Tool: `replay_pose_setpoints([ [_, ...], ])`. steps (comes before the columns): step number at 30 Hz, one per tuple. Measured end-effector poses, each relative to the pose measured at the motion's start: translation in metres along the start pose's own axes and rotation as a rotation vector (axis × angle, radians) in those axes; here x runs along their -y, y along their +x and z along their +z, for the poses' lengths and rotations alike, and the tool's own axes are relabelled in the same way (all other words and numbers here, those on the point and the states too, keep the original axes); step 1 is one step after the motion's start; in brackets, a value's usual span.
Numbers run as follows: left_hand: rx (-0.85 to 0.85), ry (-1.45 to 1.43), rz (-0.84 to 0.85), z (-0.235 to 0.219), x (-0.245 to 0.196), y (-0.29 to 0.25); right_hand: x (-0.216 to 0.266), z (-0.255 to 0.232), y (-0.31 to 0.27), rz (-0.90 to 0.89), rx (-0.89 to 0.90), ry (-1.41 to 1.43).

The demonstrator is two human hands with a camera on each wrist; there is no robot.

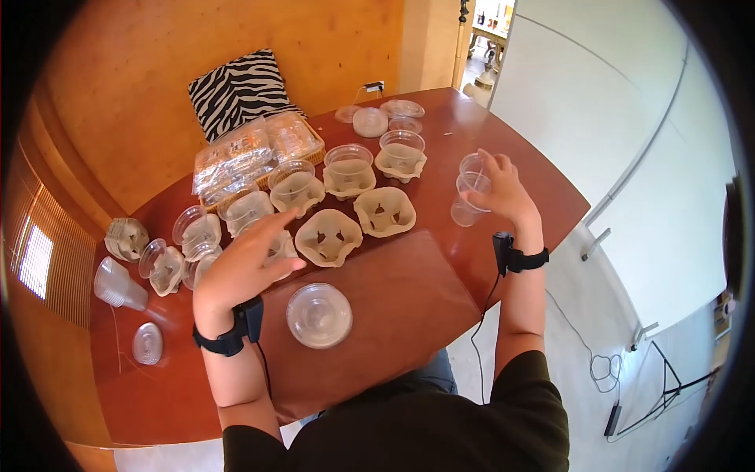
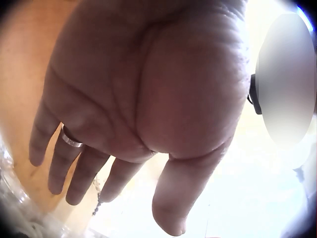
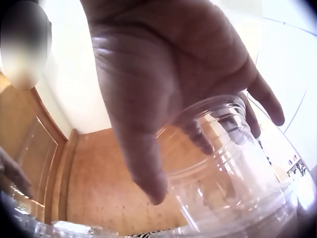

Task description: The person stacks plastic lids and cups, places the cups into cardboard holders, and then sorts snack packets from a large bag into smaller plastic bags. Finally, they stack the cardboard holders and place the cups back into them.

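My right hand (image 1: 503,189) is at a small stack of clear plastic cups (image 1: 462,211) on the table's right side. In the right wrist view, its thumb (image 3: 148,181) lies along one side of the cup rim and the other fingers reach round the far side. My left hand (image 1: 248,263), fingers extended and apart, hovers over the pulp cup carriers with nothing in it; a ring (image 2: 72,138) shows on one finger. Two carriers, one (image 1: 329,237) beside another (image 1: 384,211), hold no cups. Several more, such as one (image 1: 350,182) further back, hold clear cups.
Stacked clear lids (image 1: 318,315) sit on a brown mat (image 1: 393,291) before me. A basket (image 1: 314,149) of wrapped packages stands at the back, near more lids (image 1: 370,122). Nested cups (image 1: 118,283) lie at the left by stacked carriers (image 1: 126,238). A zebra-striped cushion (image 1: 244,90) is behind.
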State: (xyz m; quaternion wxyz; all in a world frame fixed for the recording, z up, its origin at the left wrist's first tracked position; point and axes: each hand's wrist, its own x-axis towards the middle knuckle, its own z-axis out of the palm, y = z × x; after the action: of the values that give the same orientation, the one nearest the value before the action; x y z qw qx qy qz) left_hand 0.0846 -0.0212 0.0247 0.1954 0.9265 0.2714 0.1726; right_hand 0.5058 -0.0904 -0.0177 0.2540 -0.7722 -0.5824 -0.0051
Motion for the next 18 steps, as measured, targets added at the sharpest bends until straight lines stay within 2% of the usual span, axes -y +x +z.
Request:
replay_pose_setpoints([
  [3, -0.082, 0.025, -0.152, -0.011, 0.016, -0.025, -0.018, 0.023, 0.004, 0.055, 0.177, -0.072],
  [5, -0.136, -0.004, -0.221, -0.016, 0.026, -0.039, -0.024, 0.032, 0.004, 0.049, 0.211, 0.005],
  [7, -0.174, -0.021, -0.343, -0.022, 0.033, -0.048, -0.023, 0.038, 0.004, 0.056, 0.160, -0.050],
  [11, -0.208, 0.088, -0.336, -0.024, 0.051, -0.057, -0.011, 0.034, 0.008, 0.017, 0.094, -0.081],
  [12, -0.226, 0.121, -0.307, -0.021, 0.057, -0.058, 0.001, 0.031, 0.008, 0.028, 0.025, -0.141],
  [15, -0.234, 0.084, -0.375, -0.020, 0.064, -0.057, 0.053, 0.009, 0.004, -0.153, -0.154, -0.104],
  [17, -0.287, 0.100, -0.386, -0.021, 0.065, -0.059, 0.098, 0.001, 0.003, -0.381, -0.202, 0.034],
  [18, -0.302, 0.121, -0.403, -0.021, 0.065, -0.059, 0.124, -0.004, 0.001, -0.451, -0.140, 0.190],
])
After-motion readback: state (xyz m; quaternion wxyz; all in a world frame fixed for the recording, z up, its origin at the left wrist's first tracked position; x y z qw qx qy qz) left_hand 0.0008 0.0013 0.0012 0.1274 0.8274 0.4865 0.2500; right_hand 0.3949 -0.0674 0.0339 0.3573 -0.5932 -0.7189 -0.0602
